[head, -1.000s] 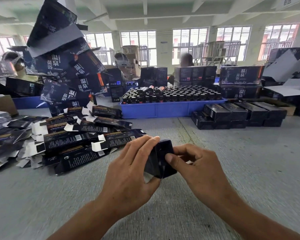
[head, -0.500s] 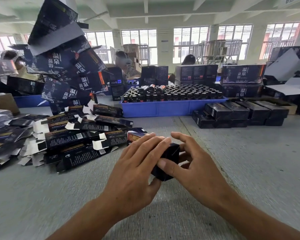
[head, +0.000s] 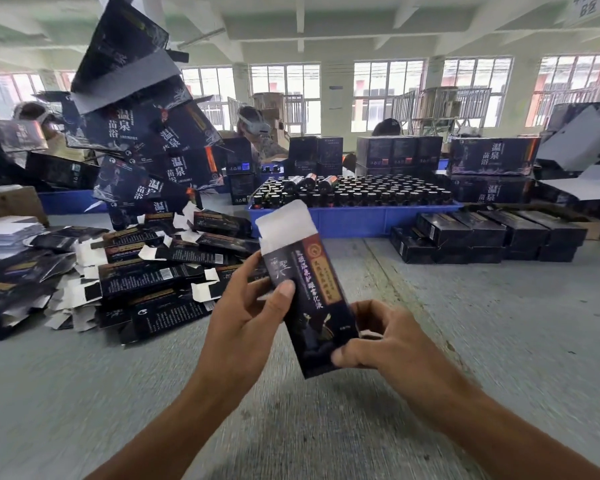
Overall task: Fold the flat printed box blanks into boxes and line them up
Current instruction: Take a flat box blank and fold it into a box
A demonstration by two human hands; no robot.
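Note:
I hold a dark printed box (head: 309, 299) upright above the grey table, its white top flap standing open. My left hand (head: 246, 313) grips its upper half, thumb across the front face. Around the bottom end curls my right hand (head: 378, 337), thumb on the lower front. A heap of flat box blanks (head: 146, 278) lies to the left. Folded dark boxes (head: 482, 237) stand lined up in rows at the right rear.
A blue tray (head: 354, 220) full of dark bottles sits behind the held box. Large printed cartons (head: 142, 133) pile high at the left and more stand at the back right (head: 492, 157). People sit across the table. Grey table surface (head: 499, 341) spreads around my hands.
The box was end-on between my hands near the table; now it is turned upright and raised, its long printed face toward me and the top flap open.

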